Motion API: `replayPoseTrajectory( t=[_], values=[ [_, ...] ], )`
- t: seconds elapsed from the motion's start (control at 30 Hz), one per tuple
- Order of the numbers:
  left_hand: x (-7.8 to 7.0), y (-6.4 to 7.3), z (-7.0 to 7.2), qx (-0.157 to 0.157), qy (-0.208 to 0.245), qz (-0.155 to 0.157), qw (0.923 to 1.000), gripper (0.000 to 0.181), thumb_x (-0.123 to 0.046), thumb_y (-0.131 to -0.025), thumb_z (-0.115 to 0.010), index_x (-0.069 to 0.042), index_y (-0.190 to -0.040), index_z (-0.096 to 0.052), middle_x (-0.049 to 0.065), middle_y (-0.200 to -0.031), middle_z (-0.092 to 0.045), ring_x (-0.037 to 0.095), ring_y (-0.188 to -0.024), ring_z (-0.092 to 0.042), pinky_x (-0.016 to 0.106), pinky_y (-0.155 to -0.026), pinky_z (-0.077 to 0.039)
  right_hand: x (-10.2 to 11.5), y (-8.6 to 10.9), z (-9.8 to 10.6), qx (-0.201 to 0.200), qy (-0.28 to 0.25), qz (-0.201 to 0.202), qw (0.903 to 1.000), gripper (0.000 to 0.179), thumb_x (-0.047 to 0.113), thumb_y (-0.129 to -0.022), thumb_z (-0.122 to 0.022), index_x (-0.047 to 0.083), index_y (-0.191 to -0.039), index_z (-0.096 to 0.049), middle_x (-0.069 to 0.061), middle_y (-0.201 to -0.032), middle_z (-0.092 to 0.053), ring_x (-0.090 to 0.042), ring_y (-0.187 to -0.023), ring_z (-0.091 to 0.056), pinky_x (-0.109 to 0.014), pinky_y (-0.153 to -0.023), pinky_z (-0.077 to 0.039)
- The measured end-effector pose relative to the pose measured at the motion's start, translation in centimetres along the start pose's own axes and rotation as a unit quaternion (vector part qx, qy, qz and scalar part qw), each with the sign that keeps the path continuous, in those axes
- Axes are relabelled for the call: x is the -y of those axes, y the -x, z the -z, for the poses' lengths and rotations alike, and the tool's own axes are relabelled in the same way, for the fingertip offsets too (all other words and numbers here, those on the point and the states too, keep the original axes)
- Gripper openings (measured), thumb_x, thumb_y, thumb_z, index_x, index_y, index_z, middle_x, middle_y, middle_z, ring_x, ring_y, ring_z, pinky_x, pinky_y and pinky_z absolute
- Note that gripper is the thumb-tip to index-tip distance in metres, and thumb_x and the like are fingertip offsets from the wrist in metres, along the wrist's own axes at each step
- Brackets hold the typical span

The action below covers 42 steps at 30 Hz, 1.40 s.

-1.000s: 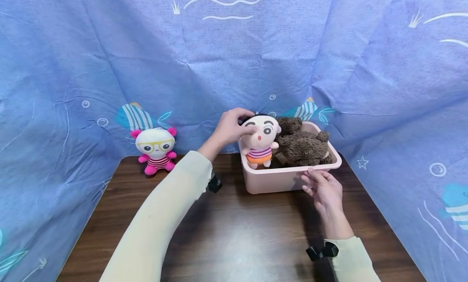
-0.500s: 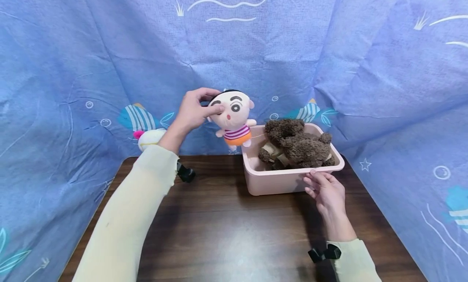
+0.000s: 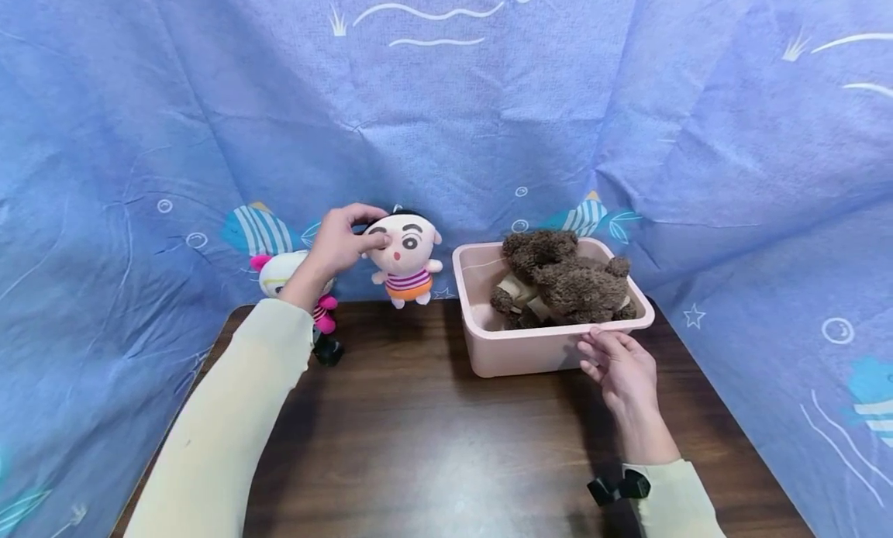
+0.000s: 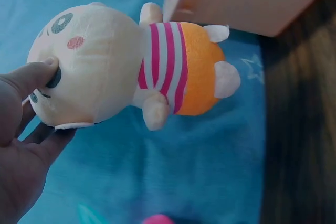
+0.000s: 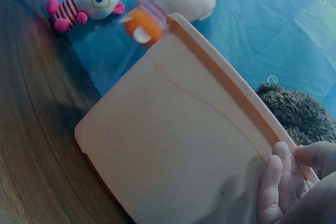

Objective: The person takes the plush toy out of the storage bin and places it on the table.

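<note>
My left hand (image 3: 339, 247) grips a plush doll (image 3: 401, 247) by its head, thumb pressed over one eye. The doll has black hair, a striped purple-and-white shirt and orange shorts; it hangs upright near the back edge of the table. In the left wrist view the same doll (image 4: 168, 61) fills the middle, held at the head. My right hand (image 3: 623, 367) pinches the front rim of a pink plastic bin (image 3: 530, 353), thumb on top and fingers under the lip. Inside the bin lies a dark brown curly plush bear (image 3: 575, 282).
A pink-and-white plush panda (image 3: 324, 313) with yellow glasses sits at the table's back left, partly hidden by my left forearm. A blue printed cloth (image 3: 446, 119) hangs behind and beside the brown wooden table (image 3: 432, 445).
My left hand has lifted the doll out of the bin, carried it left and then lowered it toward the table's back edge. My right hand stays on the bin's rim.
</note>
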State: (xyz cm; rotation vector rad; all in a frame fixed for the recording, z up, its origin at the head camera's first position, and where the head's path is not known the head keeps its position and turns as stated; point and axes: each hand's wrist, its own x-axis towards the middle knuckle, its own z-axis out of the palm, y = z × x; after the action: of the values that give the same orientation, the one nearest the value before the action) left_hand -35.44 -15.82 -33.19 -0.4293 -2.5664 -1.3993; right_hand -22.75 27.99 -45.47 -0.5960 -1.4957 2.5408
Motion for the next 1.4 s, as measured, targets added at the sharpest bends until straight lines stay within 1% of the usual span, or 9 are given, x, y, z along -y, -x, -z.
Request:
replayPoseTrajectory(
  t=[0.17, 0.33, 0.4, 0.47, 0.63, 0.8, 1.03, 1.23, 1.4],
  values=[
    [3.0, -0.2, -2.0, 0.027, -0.025, 0.020, 0.9991, 0.037, -0.016, -0.094, -0.076, -0.007, -0.129, -0.069, 0.016, -0.133, -0.066, 0.033, -0.123, -0.061, 0.038, -0.082, -0.056, 0.0, 0.1, 0.0, -0.002, 0.007, 0.000, 1.0000, 0.017, 0.008, -0.096, -0.071, 0.014, -0.084, -0.062, 0.000, -0.079, -0.078, -0.011, -0.068, -0.075, -0.027, -0.051, -0.058],
    [5.8, -0.4, -3.4, 0.043, -0.052, 0.043, 0.9968, 0.039, -0.017, -0.094, -0.075, -0.006, -0.131, -0.067, 0.018, -0.138, -0.063, 0.037, -0.131, -0.056, 0.049, -0.097, -0.054, 0.0, 0.1, -0.1, 0.001, 0.011, 0.005, 0.9999, 0.017, 0.008, -0.097, -0.071, 0.014, -0.083, -0.062, 0.000, -0.079, -0.078, -0.010, -0.068, -0.075, -0.026, -0.052, -0.057],
    [6.6, -0.4, -3.8, 0.045, -0.064, 0.048, 0.9958, 0.039, -0.017, -0.094, -0.076, -0.006, -0.130, -0.067, 0.018, -0.139, -0.063, 0.037, -0.135, -0.053, 0.051, -0.105, -0.049, 0.0, 0.1, -0.1, 0.001, 0.008, 0.008, 0.9999, 0.016, 0.008, -0.097, -0.070, 0.014, -0.084, -0.061, -0.001, -0.079, -0.079, -0.011, -0.068, -0.075, -0.026, -0.051, -0.057],
    [7.3, -0.4, -4.0, 0.049, -0.073, 0.052, 0.9948, 0.040, -0.018, -0.094, -0.076, -0.006, -0.130, -0.067, 0.018, -0.139, -0.063, 0.038, -0.136, -0.051, 0.053, -0.109, -0.046, -0.1, 0.0, 0.0, 0.001, 0.006, 0.009, 0.9999, 0.015, 0.007, -0.097, -0.070, 0.013, -0.086, -0.061, -0.001, -0.080, -0.079, -0.011, -0.067, -0.075, -0.026, -0.051, -0.057],
    [8.5, -0.5, -4.8, 0.042, -0.094, 0.035, 0.9941, 0.040, -0.016, -0.091, -0.078, -0.004, -0.128, -0.069, 0.020, -0.136, -0.065, 0.039, -0.133, -0.054, 0.052, -0.111, -0.043, -0.2, -0.1, 0.2, 0.002, 0.004, 0.014, 0.9999, 0.015, 0.007, -0.097, -0.070, 0.013, -0.090, -0.058, -0.002, -0.080, -0.079, -0.011, -0.067, -0.075, -0.026, -0.051, -0.057],
    [8.9, -0.7, -5.2, 0.036, -0.090, 0.045, 0.9943, 0.045, -0.015, -0.090, -0.079, -0.003, -0.132, -0.067, 0.023, -0.139, -0.062, 0.038, -0.135, -0.053, 0.050, -0.112, -0.043, -0.3, -0.2, 0.2, 0.008, 0.006, 0.017, 0.9998, 0.015, 0.007, -0.097, -0.069, 0.014, -0.091, -0.057, 0.000, -0.080, -0.079, -0.010, -0.067, -0.075, -0.026, -0.051, -0.058],
    [9.0, -0.9, -5.1, 0.048, -0.098, 0.061, 0.9922, 0.052, -0.017, -0.092, -0.076, -0.005, -0.141, -0.062, 0.024, -0.146, -0.056, 0.038, -0.137, -0.049, 0.050, -0.112, -0.042, -0.1, -0.3, 0.0, -0.003, 0.011, 0.010, 0.9999, 0.015, 0.007, -0.097, -0.070, 0.013, -0.093, -0.056, 0.000, -0.080, -0.079, -0.010, -0.068, -0.075, -0.026, -0.051, -0.057],
    [8.1, -0.8, -4.9, 0.051, -0.113, 0.050, 0.9910, 0.053, -0.017, -0.091, -0.076, -0.003, -0.140, -0.062, 0.025, -0.146, -0.055, 0.039, -0.139, -0.047, 0.051, -0.114, -0.040, 0.1, -0.4, 0.1, 0.007, 0.011, 0.005, 0.9999, 0.014, 0.007, -0.099, -0.067, 0.012, -0.090, -0.058, -0.001, -0.080, -0.079, -0.013, -0.074, -0.077, -0.029, -0.056, -0.061],
    [6.6, -0.9, -5.1, 0.034, -0.132, 0.035, 0.9900, 0.050, -0.021, -0.093, -0.073, -0.005, -0.139, -0.062, 0.023, -0.147, -0.053, 0.041, -0.139, -0.047, 0.054, -0.115, -0.039, 0.1, -0.4, 0.2, 0.010, 0.009, 0.003, 0.9999, 0.017, 0.005, -0.100, -0.064, 0.012, -0.084, -0.063, -0.002, -0.080, -0.079, -0.015, -0.075, -0.078, -0.031, -0.058, -0.062]
  ],
)
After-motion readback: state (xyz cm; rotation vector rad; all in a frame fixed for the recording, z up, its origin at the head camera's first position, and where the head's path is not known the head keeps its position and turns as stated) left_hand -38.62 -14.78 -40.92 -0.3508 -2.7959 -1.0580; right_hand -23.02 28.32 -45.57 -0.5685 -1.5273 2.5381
